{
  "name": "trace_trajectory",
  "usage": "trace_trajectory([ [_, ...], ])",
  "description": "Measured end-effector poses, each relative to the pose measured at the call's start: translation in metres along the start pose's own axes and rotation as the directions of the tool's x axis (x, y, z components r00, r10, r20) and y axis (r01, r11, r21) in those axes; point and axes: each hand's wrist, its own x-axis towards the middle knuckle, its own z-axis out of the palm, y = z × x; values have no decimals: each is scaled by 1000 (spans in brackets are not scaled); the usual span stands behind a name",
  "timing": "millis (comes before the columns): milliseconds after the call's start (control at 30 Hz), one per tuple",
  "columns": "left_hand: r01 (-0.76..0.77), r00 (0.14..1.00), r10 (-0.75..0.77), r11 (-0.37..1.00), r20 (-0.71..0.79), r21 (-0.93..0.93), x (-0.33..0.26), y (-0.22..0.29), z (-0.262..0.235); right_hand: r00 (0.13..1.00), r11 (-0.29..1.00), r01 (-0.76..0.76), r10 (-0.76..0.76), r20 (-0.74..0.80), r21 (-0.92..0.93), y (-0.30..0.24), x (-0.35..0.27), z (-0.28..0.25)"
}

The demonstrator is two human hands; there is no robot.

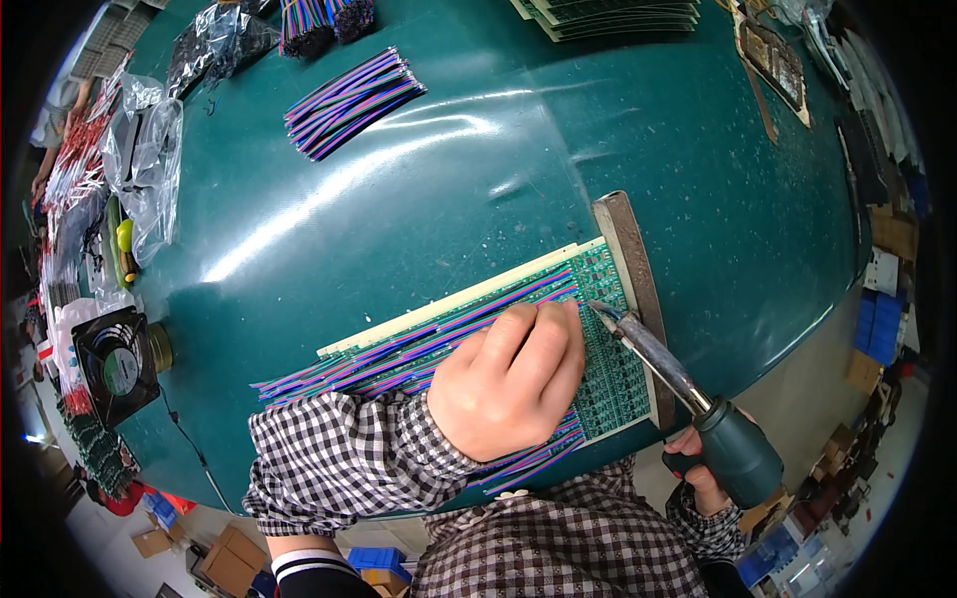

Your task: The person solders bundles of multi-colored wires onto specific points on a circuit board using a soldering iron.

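Clock: I take the circuit board as centre, with 12 o'clock pointing straight away from the wearer.
Right hand: at 4 o'clock I see the right hand, its fingers wrapped around the green grip of a soldering iron.
Iron tip: it slants up toward 10 o'clock and ends just beside the left fingertips; I cannot tell whether it touches anything.
Left hand: the left hand lies over the board, fingers curled and tips bunched at the wire ends; I cannot tell whether they pinch one.
Circuit board: the green circuit board lies on the worktop, tilted, directly under the left hand.
Wires: multicoloured wires lie across it, trailing off toward 8 o'clock.
Metal bar: at 3 o'clock a worn metal bar runs along the board's short edge.
Fan: at 9 o'clock, well apart, stands a black fan.
Loose bundle: at 11 o'clock lies a wire bundle.
Far edge: between 12 and 1 I see stacked boards.
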Motion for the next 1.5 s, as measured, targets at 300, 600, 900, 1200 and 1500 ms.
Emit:
trace_trajectory([
  [300, -3, 1000, 3, 1000, -20, -6, -2, 0, 3, 999, 999, 20, -19, 27, -46, 3, -2, -3],
  [600, -4, 1000, 4, 1000, -10, -4, -1, 0, 1, 999, 999, 29, -28, 40, -31, 2, -1, -1],
  [900, 21, 1000, -21, 1000, -12, -16, 0, 0, -1, 948, 972, 222, -196, 252, -82, 58, -13, -24],
  [1200, 68, 993, -60, 994, 105, -80, 5, 2, -15, 993, 745, -4, -73, 88, 667, 26, 18, 0],
  [1500, 363, 929, -365, 931, -67, -48, 41, -123, -69, 988, 500, 140, -131, -85, 855, 47, 70, -5],
])
